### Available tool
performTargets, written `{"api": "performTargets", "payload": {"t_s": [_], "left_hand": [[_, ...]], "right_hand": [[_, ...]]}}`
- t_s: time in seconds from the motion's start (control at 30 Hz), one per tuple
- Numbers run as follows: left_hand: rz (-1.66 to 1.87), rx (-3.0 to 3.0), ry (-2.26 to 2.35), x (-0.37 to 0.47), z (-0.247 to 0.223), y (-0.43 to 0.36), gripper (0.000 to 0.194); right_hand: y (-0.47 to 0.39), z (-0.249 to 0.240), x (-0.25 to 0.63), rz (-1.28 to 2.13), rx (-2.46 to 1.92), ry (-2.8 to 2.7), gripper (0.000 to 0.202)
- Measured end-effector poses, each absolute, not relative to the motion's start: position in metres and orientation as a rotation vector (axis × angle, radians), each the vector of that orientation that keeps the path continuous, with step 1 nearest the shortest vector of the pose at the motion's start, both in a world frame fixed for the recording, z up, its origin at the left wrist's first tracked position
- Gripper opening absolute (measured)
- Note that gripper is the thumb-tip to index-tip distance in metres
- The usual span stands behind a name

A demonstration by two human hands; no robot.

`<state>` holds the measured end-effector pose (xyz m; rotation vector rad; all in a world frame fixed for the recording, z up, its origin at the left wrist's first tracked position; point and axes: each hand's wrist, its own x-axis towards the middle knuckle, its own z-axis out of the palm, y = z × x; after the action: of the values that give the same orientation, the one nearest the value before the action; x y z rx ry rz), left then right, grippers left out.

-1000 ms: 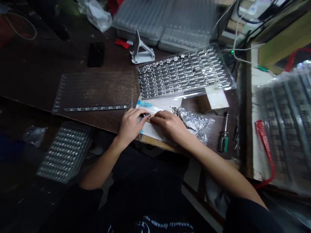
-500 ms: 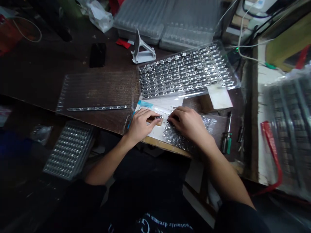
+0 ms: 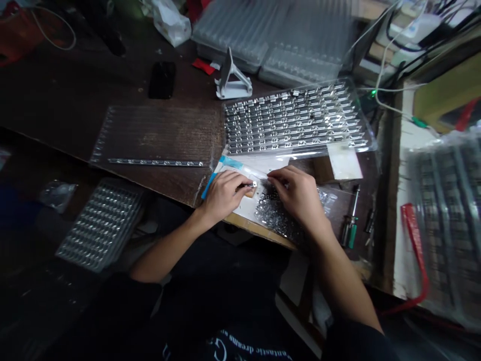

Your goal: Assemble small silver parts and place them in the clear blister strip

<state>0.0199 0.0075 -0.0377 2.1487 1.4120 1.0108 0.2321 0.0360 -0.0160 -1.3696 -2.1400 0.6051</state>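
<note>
My left hand (image 3: pixel 224 194) is closed, its thumb and fingers pinching a small silver-and-black metal connector (image 3: pixel 254 185). The connector is just above a small tan block (image 3: pixel 251 192) on a white board (image 3: pixel 246 204). To the right, my right hand (image 3: pixel 299 189) hovers with thumb and fingertips drawn together; whatever may be between them is too small to make out. Beneath that hand spreads a pile of small shiny metal parts (image 3: pixel 273 214), partly covered by the palm. Beyond both hands stands a clear tray (image 3: pixel 370 143) filled with rows of similar connectors.
Left of the hands, another clear tray (image 3: pixel 161 130) holds one row of connectors (image 3: pixel 156 163). A box with a white top (image 3: pixel 343 161) and a green-handled screwdriver (image 3: pixel 352 225) are on the right. Behind are a phone (image 3: pixel 162 80), a grey stand (image 3: pixel 233 82) and stacked clear trays (image 3: pixel 233 30).
My right hand has lifted off the pile, its fingertips shifting toward the far side. The connector in my left hand is turned so its silver end shows. The whole view has shifted slightly.
</note>
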Motion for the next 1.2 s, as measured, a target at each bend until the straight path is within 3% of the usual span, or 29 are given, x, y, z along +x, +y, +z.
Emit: {"api": "performTargets", "payload": {"t_s": [0.27, 0.37, 0.53, 1.03, 1.2], "left_hand": [[1.250, 2.118, 1.473, 0.003, -0.030, -0.006, 0.017], [1.248, 2.145, 1.539, -0.011, -0.030, -0.009, 0.026], [1.166, 2.184, 1.684, -0.045, -0.028, -0.002, 0.013], [0.786, 2.195, 1.912, -0.082, -0.022, 0.025, 0.011], [0.652, 2.241, 2.005, -0.089, -0.019, 0.022, 0.011]], "right_hand": [[0.032, -0.023, 0.204, 0.763, -1.095, -2.369, 0.020], [0.027, -0.022, 0.197, 0.639, -1.054, -2.533, 0.021], [0.021, -0.014, 0.191, 0.397, -1.022, -2.754, 0.029], [0.030, -0.013, 0.206, 0.510, -1.049, -2.429, 0.029], [0.032, -0.008, 0.217, 0.451, -1.245, -2.487, 0.026]]}}
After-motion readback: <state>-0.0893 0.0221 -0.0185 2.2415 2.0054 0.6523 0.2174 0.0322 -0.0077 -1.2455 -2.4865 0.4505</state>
